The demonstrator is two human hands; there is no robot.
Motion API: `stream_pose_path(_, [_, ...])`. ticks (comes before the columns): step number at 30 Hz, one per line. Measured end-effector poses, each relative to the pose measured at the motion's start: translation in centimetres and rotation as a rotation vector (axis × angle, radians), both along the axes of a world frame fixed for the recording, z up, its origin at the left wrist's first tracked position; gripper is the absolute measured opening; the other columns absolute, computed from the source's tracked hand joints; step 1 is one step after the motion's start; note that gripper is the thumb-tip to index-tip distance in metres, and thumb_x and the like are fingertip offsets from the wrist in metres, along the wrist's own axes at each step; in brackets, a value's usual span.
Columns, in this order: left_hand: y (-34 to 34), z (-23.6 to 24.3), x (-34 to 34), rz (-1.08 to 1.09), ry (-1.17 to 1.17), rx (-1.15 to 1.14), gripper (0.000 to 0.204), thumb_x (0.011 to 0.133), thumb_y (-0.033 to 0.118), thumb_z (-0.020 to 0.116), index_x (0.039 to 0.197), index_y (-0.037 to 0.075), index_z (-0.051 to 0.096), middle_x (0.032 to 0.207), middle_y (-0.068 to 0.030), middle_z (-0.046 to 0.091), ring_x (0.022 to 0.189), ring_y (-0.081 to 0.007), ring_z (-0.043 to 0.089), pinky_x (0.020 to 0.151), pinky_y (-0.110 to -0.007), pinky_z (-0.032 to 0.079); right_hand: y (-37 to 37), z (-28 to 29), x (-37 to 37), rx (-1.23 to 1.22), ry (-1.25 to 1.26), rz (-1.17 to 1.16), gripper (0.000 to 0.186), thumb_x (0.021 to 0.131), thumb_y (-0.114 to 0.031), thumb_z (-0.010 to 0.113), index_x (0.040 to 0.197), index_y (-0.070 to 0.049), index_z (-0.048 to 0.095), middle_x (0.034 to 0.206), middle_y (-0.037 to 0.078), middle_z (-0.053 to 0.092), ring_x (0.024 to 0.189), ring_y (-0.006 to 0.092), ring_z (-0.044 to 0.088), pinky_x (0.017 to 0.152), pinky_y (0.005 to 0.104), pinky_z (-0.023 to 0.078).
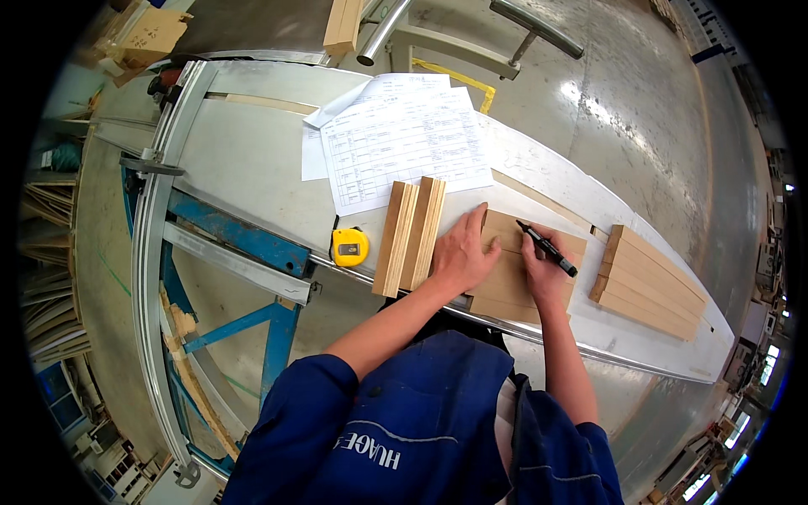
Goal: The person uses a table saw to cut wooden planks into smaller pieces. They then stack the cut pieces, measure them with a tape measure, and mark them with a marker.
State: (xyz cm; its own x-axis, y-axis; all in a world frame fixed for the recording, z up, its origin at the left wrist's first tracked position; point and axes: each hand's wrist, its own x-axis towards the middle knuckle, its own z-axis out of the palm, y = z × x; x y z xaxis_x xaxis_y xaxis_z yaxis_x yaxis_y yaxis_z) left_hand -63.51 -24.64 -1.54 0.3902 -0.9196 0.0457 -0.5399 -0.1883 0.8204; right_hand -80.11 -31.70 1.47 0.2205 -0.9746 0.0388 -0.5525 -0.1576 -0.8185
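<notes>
Several light wooden boards [510, 273] lie side by side on the pale machine table, directly before me. My left hand [465, 252] rests at their left edge, fingers stretched forward and thumb apart, pressing on the wood. A black marker pen [549, 250] is gripped in my right hand [543, 268], its tip pointing up and left over the boards. Just left of my left hand, two wooden strips with layered edges [407, 240] stand side by side. A yellow tape measure [349, 247] sits farther left, at the table's near edge.
Printed sheets of paper [404, 143] are spread on the table [261, 143] behind the strips. Another stack of wooden boards [646, 284] lies to the right. A blue steel frame with a metal rail [156, 252] runs along the left. Metal tubes [539, 29] stick out beyond the far edge.
</notes>
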Motion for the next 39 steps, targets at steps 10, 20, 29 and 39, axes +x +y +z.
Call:
stream_pose_path(10, [0.0,1.0,0.3,-0.033,0.044,0.079,0.066,0.092,0.032,0.070,0.147,0.002,0.049,0.126,-0.0228,0.066,0.111,-0.0425,0.067,0.092,-0.049,0.056,0.2,-1.1,-0.1,-0.068,-0.032,0.066,0.019,0.091,-0.008,0.076,0.107,-0.001,0.071,0.102,0.010,0.078,0.084,0.0144,0.071,0.080,0.0293,0.057])
stream_pose_path(20, [0.1,0.8,0.4,-0.024,0.060,0.046,0.066,0.092,0.031,0.070,0.147,0.002,0.049,0.130,-0.0230,0.064,0.112,-0.0427,0.067,0.093,-0.050,0.056,-0.1,-1.0,-0.1,-0.055,-0.017,0.071,0.022,0.089,-0.009,0.078,0.108,0.000,0.070,0.105,0.012,0.077,0.088,0.0159,0.071,0.082,0.0309,0.056])
stream_pose_path(29, [0.2,0.7,0.4,-0.023,0.062,0.040,0.066,0.092,0.031,0.071,0.146,-0.001,0.049,0.131,-0.0241,0.064,0.112,-0.0433,0.067,0.092,-0.050,0.056,0.0,-1.3,-0.2,-0.053,-0.014,0.063,0.019,0.090,-0.009,0.078,0.105,0.000,0.069,0.103,0.012,0.077,0.086,0.0168,0.070,0.081,0.0316,0.057])
stream_pose_path(39, [0.2,0.7,0.3,-0.013,0.067,0.030,0.066,0.092,0.030,0.071,0.145,-0.002,0.050,0.128,-0.0244,0.065,0.107,-0.0440,0.068,0.089,-0.050,0.057,0.0,-1.3,-0.1,-0.021,-0.011,0.071,0.018,0.090,-0.009,0.077,0.104,-0.001,0.069,0.103,0.012,0.077,0.086,0.0174,0.070,0.081,0.0318,0.056])
